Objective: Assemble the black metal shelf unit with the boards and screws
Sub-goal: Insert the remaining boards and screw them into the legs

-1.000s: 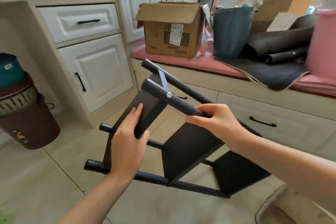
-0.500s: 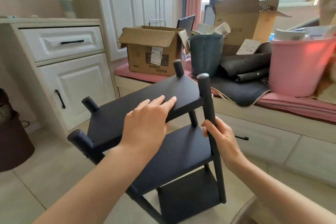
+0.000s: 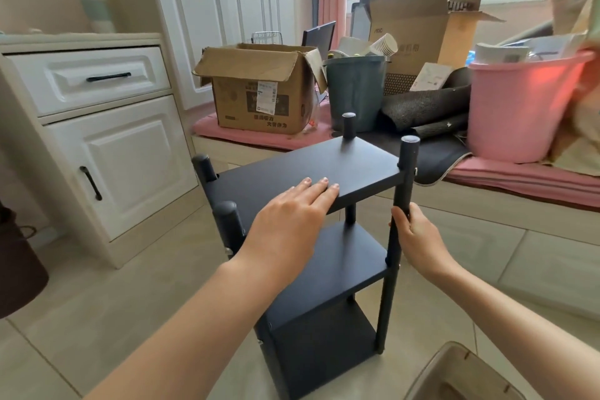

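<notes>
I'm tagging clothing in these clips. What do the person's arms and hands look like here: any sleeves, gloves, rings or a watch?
Both forearms are bare up to the picture's edge, with no sleeve in sight. The left hand and right hand wear no gloves. No watch or band shows on either wrist, and no ring on the fingers that show. The left hand's nails look short and plain.

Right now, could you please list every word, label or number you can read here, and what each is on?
"AOC": on the tall cardboard box by the window.
Chinese print beside it: blurred.
White shipping label and print on the open cardboard box: too small.
Black shelf unit: none.
</notes>
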{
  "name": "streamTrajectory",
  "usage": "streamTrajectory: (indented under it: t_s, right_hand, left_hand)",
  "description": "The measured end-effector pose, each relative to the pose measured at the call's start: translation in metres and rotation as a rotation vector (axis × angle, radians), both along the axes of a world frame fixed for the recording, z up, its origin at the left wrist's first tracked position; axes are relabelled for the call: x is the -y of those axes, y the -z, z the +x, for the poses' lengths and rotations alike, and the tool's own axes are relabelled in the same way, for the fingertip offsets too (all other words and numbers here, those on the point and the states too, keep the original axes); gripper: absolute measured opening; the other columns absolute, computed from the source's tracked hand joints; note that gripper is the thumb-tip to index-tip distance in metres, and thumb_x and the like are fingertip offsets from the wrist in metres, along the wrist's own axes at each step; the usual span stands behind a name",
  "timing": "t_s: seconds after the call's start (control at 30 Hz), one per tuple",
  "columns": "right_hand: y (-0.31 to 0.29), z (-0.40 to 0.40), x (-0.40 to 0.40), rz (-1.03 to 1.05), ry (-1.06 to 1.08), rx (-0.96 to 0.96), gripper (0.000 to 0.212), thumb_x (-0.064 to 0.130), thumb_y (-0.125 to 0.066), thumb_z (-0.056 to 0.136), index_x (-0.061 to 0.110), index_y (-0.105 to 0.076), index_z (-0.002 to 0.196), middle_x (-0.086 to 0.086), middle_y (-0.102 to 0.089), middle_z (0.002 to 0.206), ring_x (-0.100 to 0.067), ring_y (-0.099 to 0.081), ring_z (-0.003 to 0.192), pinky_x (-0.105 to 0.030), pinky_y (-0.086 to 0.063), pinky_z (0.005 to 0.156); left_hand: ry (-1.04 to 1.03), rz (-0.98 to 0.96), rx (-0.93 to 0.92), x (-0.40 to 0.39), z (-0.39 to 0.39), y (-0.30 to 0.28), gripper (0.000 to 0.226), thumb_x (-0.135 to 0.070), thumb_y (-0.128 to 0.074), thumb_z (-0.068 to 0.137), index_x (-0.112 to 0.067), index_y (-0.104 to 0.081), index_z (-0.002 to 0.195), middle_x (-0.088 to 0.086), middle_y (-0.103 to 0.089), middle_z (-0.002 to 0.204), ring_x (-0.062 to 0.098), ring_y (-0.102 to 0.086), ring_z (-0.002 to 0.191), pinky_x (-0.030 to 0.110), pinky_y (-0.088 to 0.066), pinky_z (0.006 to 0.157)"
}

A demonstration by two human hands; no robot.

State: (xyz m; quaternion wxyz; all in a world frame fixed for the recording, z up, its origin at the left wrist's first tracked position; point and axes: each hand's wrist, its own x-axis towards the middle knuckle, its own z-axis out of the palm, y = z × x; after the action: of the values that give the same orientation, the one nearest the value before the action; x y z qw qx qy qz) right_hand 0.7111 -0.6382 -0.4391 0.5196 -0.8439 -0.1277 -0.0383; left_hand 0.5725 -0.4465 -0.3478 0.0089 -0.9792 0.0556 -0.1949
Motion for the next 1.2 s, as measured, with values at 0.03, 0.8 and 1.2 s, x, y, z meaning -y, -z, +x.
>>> streamTrajectory:
  t_s: [0.03,0.8,1.2]
  right_hand:
    - [-0.002,0.003,0.000,-0.024,0.019,-0.023,0.029,0.037,-0.038,0.105,0.014,-0.051,0.118,-0.002,-0.062,0.099,-0.021,-0.058,0.092,-0.032,-0.043,0.076]
    - [-0.061,-0.091,-0.045,-0.350,-0.237,0.030,0.034,0.035,-0.055,0.098,0.021,-0.054,0.130,0.007,-0.055,0.128,-0.007,-0.055,0.110,-0.019,-0.044,0.088]
    - [-0.091,-0.154,-0.089,-0.469,-0.233,0.038,0.094,0.083,-0.035,0.075,0.031,-0.013,0.150,0.001,-0.039,0.149,-0.016,-0.048,0.126,-0.028,-0.043,0.092]
  left_hand:
    - [0.009,-0.015,-0.023,0.002,0.004,-0.002,0.074,0.001,-0.048,0.101,-0.026,-0.015,0.160,-0.008,-0.016,0.167,0.012,-0.015,0.154,0.023,-0.014,0.121]
    - [-0.002,-0.431,-0.151,-0.109,0.025,-0.053,0.033,-0.033,-0.064,0.097,-0.023,-0.067,0.128,-0.002,-0.052,0.150,0.014,-0.024,0.151,0.042,-0.022,0.123]
    - [-0.161,-1.279,0.039,-0.159,0.043,0.008,0.014,-0.028,-0.065,0.097,-0.032,-0.063,0.111,-0.004,-0.067,0.118,0.021,-0.061,0.118,0.044,-0.048,0.106]
